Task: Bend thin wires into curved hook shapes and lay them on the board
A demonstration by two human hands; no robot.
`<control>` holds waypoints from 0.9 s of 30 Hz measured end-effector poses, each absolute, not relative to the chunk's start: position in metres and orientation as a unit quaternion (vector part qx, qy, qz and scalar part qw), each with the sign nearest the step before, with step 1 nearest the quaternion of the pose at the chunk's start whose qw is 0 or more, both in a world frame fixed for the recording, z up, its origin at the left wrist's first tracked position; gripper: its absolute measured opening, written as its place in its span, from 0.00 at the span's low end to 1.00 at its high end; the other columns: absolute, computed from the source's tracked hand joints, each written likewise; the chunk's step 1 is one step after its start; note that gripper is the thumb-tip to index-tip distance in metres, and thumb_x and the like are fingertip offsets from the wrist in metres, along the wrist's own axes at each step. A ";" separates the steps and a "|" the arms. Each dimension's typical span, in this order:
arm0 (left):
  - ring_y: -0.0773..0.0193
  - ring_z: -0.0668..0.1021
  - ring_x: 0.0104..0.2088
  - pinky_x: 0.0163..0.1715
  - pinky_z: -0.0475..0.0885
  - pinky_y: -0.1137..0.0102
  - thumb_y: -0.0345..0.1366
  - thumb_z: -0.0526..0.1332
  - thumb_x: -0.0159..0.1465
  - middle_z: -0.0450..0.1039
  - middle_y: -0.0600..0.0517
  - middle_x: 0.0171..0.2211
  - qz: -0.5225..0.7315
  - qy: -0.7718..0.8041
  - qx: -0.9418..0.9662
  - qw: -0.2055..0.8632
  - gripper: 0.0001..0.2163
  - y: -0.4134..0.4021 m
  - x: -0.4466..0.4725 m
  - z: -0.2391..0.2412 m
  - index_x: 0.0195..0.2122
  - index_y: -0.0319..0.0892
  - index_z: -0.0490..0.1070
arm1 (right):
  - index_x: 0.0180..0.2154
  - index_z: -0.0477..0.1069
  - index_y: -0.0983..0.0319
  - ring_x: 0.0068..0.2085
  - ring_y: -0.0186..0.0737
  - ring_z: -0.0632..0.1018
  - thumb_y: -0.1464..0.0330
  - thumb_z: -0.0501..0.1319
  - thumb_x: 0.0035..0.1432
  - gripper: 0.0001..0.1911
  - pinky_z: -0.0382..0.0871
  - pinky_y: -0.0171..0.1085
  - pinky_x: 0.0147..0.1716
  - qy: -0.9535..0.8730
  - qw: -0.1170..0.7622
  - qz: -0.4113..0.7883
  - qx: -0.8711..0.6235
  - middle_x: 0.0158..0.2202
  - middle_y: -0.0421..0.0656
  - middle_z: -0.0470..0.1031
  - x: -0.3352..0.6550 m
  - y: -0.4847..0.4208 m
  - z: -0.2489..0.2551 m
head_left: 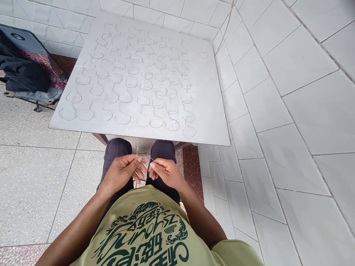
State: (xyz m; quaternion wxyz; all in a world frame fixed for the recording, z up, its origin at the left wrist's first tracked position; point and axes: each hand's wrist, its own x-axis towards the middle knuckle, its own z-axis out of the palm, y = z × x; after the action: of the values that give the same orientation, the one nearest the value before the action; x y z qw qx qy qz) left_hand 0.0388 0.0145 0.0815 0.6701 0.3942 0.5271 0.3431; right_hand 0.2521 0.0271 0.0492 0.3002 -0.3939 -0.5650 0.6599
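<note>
My left hand (123,170) and my right hand (166,171) meet over my lap, just in front of the table's near edge. Both pinch a thin piece of wire (146,165) that runs between the fingertips, one end sticking up by the left fingers. On the white table top (210,111) ahead lie several bent wire hooks (138,81), laid out in rows, each with a round loop.
A white tiled wall (291,111) runs close along the right side. A thin wire or cord (226,26) hangs down at the table's far right corner. A folding chair with dark clothes and bags (27,70) stands at the left. My knees (138,151) are under the table edge.
</note>
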 end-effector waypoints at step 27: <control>0.44 0.85 0.38 0.39 0.82 0.57 0.60 0.62 0.63 0.85 0.48 0.40 0.309 0.763 0.419 0.383 0.22 -0.006 -0.044 0.008 0.46 0.47 0.77 | 0.30 0.72 0.64 0.19 0.31 0.73 0.51 0.63 0.67 0.24 0.64 0.31 0.19 -0.538 0.427 0.500 -0.528 0.21 0.39 0.73 0.357 0.166 0.101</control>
State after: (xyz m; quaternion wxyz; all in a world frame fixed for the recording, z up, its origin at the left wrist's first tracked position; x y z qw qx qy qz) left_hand -0.0436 -0.0057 0.0080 0.3829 0.4190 0.7630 0.3092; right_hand 0.3569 0.1661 0.1014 0.4269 -0.5279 -0.5377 0.5000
